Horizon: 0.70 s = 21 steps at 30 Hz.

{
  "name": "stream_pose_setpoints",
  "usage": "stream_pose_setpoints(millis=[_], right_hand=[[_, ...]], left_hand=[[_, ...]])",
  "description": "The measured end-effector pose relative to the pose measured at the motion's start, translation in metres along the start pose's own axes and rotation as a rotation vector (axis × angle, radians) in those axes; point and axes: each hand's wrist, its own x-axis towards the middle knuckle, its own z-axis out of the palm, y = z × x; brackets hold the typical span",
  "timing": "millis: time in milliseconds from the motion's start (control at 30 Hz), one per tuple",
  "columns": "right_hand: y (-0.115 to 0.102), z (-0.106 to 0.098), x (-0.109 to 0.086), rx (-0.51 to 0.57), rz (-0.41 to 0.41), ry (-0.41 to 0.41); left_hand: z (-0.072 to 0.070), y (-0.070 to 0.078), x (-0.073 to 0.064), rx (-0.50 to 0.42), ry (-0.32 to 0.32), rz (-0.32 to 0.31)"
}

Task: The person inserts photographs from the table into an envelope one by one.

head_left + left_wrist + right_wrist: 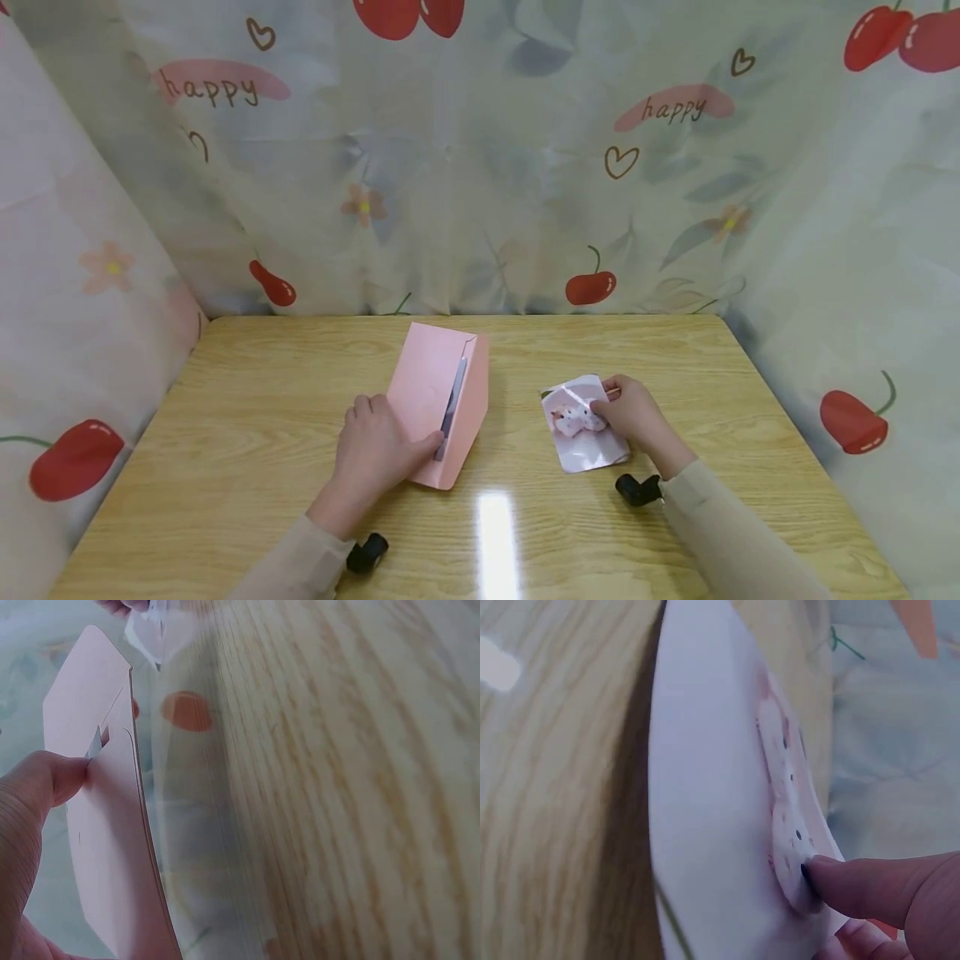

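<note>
In the head view my left hand (378,454) holds a pink paper envelope (431,367) tilted over the table. Its thumb presses beside a slit in which a grey strip (452,392) shows; the left wrist view shows the thumb (60,776) at this slit too. At the right, my right hand (633,412) pinches the right edge of a glossy white card (592,457) with a pale spotted bow (577,418) on its face. Close up in the right wrist view, the thumb (862,885) rests on the bow's end. The fingers behind the card are mostly hidden.
Both things are over a wood-grain table (262,400). A patterned curtain (450,167) stands along its back and both sides. Black wrist cameras sit by the left cuff (367,553) and the right cuff (637,489). Light glares on the front of the table.
</note>
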Motion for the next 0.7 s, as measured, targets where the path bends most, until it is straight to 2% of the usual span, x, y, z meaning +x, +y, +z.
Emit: stream_pose_setpoints(millis=[200, 433, 700], right_hand=[[-0.004, -0.002, 0.000, 0.092, -0.017, -0.001], [-0.018, -0.003, -0.001, 0.287, -0.016, -0.004], [-0.036, 0.001, -0.007, 0.392, -0.044, 0.077]], left_hand=[[0.001, -0.001, -0.001, 0.001, 0.018, 0.007], [0.001, -0.001, 0.000, 0.017, 0.017, 0.008], [0.000, -0.001, -0.001, 0.043, 0.015, 0.013]])
